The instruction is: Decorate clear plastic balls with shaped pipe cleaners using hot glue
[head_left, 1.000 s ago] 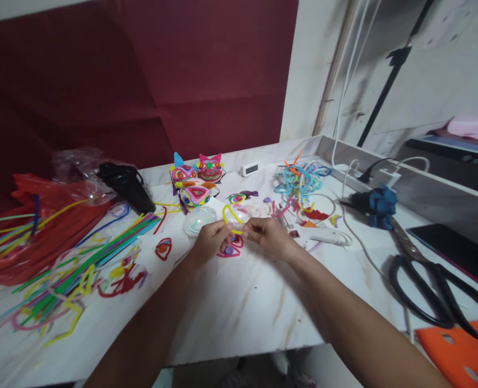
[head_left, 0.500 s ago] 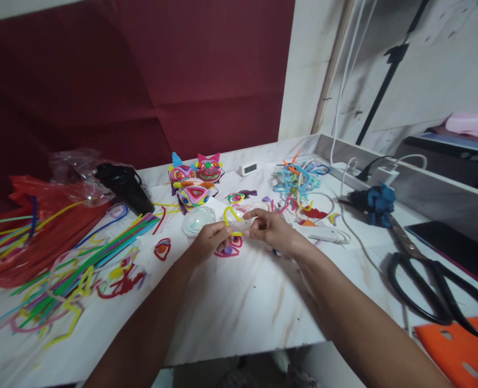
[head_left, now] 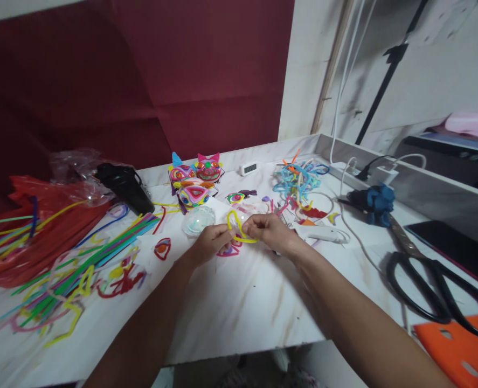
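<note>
yellow pipe cleaner (head_left: pixel 244 239) (bent), pinched

No text, label, brand or number can be read anywhere in view. Toward 1 o'clock from the middle of the view, a small white device (head_left: pixel 248 170) stands on the surface (head_left: pixel 230 312), and whatever its dark display (head_left: pixel 250 168) shows is too small and blurred to make out. Just short of 3 o'clock, near the right edge, a dark box-like object (head_left: pixel 449 160) bears a short row of pale marks (head_left: pixel 471 157), possibly lettering, too blurred to decipher.
</note>
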`<state>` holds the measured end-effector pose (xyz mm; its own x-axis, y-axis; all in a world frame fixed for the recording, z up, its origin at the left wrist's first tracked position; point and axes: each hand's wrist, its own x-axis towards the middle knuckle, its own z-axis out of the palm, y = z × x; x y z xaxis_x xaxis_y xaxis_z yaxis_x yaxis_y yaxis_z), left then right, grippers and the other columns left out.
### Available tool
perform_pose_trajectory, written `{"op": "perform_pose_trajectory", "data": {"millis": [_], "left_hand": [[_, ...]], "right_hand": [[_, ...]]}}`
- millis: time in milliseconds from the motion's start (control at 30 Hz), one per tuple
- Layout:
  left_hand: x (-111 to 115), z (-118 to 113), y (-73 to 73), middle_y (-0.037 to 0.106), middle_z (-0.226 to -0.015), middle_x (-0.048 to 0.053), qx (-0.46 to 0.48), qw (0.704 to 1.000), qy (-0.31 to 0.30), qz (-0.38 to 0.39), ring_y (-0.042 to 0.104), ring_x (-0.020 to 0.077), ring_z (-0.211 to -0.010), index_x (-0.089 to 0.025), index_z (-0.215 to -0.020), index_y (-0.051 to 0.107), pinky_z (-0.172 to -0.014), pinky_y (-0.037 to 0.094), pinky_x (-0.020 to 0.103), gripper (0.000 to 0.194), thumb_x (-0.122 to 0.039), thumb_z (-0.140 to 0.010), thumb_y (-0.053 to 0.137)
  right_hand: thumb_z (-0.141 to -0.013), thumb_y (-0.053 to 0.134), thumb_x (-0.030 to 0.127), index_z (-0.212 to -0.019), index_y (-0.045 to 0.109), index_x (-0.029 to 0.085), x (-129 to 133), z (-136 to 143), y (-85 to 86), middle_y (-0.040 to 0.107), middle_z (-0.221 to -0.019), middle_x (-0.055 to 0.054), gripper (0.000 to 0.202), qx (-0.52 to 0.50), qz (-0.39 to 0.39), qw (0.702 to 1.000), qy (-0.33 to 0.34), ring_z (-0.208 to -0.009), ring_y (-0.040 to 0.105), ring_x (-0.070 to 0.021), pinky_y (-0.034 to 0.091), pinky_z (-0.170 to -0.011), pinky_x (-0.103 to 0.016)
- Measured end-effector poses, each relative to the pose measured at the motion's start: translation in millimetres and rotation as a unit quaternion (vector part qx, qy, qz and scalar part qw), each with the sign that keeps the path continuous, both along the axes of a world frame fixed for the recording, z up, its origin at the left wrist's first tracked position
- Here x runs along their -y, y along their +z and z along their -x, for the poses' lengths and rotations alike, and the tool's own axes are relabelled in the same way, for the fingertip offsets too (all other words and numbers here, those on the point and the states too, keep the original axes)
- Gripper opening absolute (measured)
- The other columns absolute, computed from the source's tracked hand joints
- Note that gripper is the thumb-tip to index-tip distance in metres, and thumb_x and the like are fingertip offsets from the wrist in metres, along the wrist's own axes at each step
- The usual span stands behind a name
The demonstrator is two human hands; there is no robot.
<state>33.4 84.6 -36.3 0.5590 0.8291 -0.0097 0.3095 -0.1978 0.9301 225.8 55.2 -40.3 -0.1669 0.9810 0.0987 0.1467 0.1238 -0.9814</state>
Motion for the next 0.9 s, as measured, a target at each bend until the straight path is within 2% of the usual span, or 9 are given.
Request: {"op": "perform_pose_trajectory", "data": {"millis": [167, 333, 533, 633, 700, 800, 900], "left_hand": [[0.8, -1.0, 0.8, 0.052, -0.052, -0.002, -0.003, 1.0, -0.005, 0.002, 0.043, 0.0068, -0.043, -0.015, -0.06, 0.054, -0.043, 0.031, 0.02, 0.035, -0.044, -0.08, 0.055], [0.6, -1.6, -1.1, 0.051, -0.05, -0.002, -0.012, 1.0, 0.003, -0.01, 0.042, 0.0065, -0.042, -0.015, -0.058, 0.054, -0.042, 0.031, 0.02, 0.036, -0.043, -0.081, 0.055], [0.1, -1.0, -2.8, 0.052, -0.046, -0.002, -0.02, 1.0, -0.004, -0.013, 0.044, 0.0069, -0.041, -0.014, -0.06, 0.059, -0.041, 0.032, 0.019, 0.035, -0.041, -0.082, 0.054], [-0.1, -2.6, -2.6, 0.053, -0.045, -0.002, -0.007, 1.0, 0.0, 0.002, 0.044, 0.0064, -0.039, -0.014, -0.067, 0.061, -0.039, 0.031, 0.018, 0.03, -0.04, -0.082, 0.054], [-0.2, -4.5, -1.8, 0.053, -0.043, -0.004, 0.016, 1.0, 0.007, 0.016, 0.041, 0.0056, -0.035, -0.014, -0.081, 0.06, -0.037, 0.03, 0.017, 0.023, -0.037, -0.081, 0.056], [1.3, -8.2, 0.5, 0.057, -0.049, -0.006, 0.07, 0.997, 0.019, 0.038, 0.044, 0.0066, -0.034, -0.017, -0.102, 0.053, -0.035, 0.03, 0.017, 0.032, -0.035, -0.077, 0.061], [5.0, -11.5, 3.5, 0.06, -0.055, -0.004, 0.111, 0.992, 0.035, 0.043, 0.051, 0.0079, -0.037, -0.017, -0.099, 0.053, -0.035, 0.032, 0.016, 0.033, -0.04, -0.077, 0.061]], "right_hand": [[-0.061, 0.069, 0.038, -0.071, 0.061, 0.016, 3.2, 2.1, 5.7, 0.043, -0.048, 0.008, 0.025, -0.022, 0.024, 0.999, 0.013, -0.048, 0.032, -0.0063, 0.025, -0.048, -0.023], [-0.061, 0.07, 0.037, -0.064, 0.062, 0.016, 4.9, 3.3, 9.3, 0.056, -0.055, 0.003, 0.023, -0.045, 0.039, 0.998, 0.007, -0.053, 0.042, -0.0078, 0.031, -0.051, -0.023], [-0.062, 0.071, 0.039, -0.067, 0.061, 0.018, 6.4, 5.7, 12.9, 0.061, -0.057, 0.002, 0.024, -0.064, 0.081, 0.995, 0.016, -0.045, 0.038, -0.0066, 0.026, -0.044, -0.022], [-0.063, 0.069, 0.039, -0.067, 0.06, 0.018, 6.0, 7.5, 12.0, 0.061, -0.059, 0.002, 0.023, -0.073, 0.085, 0.994, 0.019, -0.046, 0.04, -0.0067, 0.026, -0.044, -0.022], [-0.064, 0.067, 0.038, -0.067, 0.059, 0.018, 5.7, 8.2, 11.2, 0.058, -0.057, 0.003, 0.022, -0.076, 0.086, 0.993, 0.02, -0.046, 0.039, -0.0066, 0.025, -0.044, -0.022], [-0.065, 0.066, 0.037, -0.067, 0.059, 0.018, 5.6, 8.5, 11.0, 0.053, -0.053, 0.006, 0.021, -0.078, 0.089, 0.993, 0.024, -0.046, 0.036, -0.0061, 0.024, -0.044, -0.023], [-0.063, 0.068, 0.039, -0.065, 0.057, 0.018, 6.5, 8.7, 12.3, 0.051, -0.054, 0.006, 0.024, -0.081, 0.088, 0.992, 0.032, -0.048, 0.037, -0.0062, 0.025, -0.047, -0.023]]}}
